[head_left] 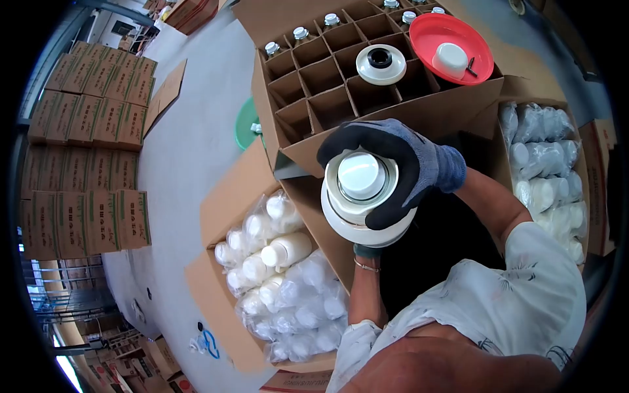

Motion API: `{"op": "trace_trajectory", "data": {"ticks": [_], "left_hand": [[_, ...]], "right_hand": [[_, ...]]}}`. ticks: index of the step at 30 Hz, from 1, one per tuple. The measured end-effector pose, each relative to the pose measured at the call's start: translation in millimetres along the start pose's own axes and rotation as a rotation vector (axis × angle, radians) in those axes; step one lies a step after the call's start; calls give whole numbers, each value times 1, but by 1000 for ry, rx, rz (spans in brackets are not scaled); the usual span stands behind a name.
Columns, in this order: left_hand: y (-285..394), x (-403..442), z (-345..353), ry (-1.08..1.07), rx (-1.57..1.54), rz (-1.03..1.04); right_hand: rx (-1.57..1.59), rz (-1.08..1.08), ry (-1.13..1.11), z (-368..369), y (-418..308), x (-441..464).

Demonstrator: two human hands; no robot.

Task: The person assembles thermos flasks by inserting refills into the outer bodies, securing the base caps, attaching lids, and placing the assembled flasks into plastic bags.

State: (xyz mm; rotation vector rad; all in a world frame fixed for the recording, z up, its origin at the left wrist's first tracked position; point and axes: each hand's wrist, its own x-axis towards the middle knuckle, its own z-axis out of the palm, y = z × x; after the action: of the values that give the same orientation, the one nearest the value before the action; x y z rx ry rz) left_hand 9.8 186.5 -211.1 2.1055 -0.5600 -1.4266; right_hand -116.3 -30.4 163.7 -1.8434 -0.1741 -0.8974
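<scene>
My right hand (409, 160), in a dark-palmed grey-blue glove, curls around the upper part of a white container (331, 187) with a round white cap (361, 175). A wide white rim shows below my fingers. Beneath that rim, only the glove cuff of my left hand (367, 250) is visible; its fingers are hidden under the container. Just beyond my right hand stands a divided carton (393, 105). On its dividers rests a white round piece with a black ring (380, 59). Next to it, a red bowl (426, 29) holds a white cap (451, 59) and small dark pieces.
Capped bottles (331, 20) stand along the divided carton's far side. An open box (209, 262) of wrapped white bottles is at lower left, another (580, 128) at right. Stacked cartons (85, 164) stand far left. A green basin (245, 124) is on the floor.
</scene>
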Motion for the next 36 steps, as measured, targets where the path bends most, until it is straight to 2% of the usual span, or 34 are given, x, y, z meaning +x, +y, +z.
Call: {"op": "trace_trajectory", "data": {"ticks": [5, 9, 12, 16, 17, 21, 22, 26, 30, 36], "left_hand": [[21, 4, -6, 13, 39, 21], [28, 4, -8, 29, 50, 41], [20, -2, -8, 31, 40, 48], [5, -12, -9, 32, -9, 37], [2, -13, -8, 27, -25, 33], [-25, -23, 5, 2, -86, -2], [-29, -25, 8, -5, -102, -9], [-32, -31, 17, -28, -166, -34], [-34, -43, 19, -44, -214, -61], [-29, -51, 5, -10, -289, -61]], "right_hand": [[6, 33, 12, -5, -17, -14], [-199, -42, 32, -18, -41, -27], [-296, -80, 191, -14, -59, -30], [-515, 59, 210, -5, -64, -31], [-518, 33, 243, -1, -61, -29], [-393, -1, 264, 13, -33, -13], [-316, 92, 240, 14, -29, -8], [-235, 103, 119, 17, -20, 7], [-155, -47, 58, 22, 0, 13], [-67, -31, -41, 24, -4, 14]]}}
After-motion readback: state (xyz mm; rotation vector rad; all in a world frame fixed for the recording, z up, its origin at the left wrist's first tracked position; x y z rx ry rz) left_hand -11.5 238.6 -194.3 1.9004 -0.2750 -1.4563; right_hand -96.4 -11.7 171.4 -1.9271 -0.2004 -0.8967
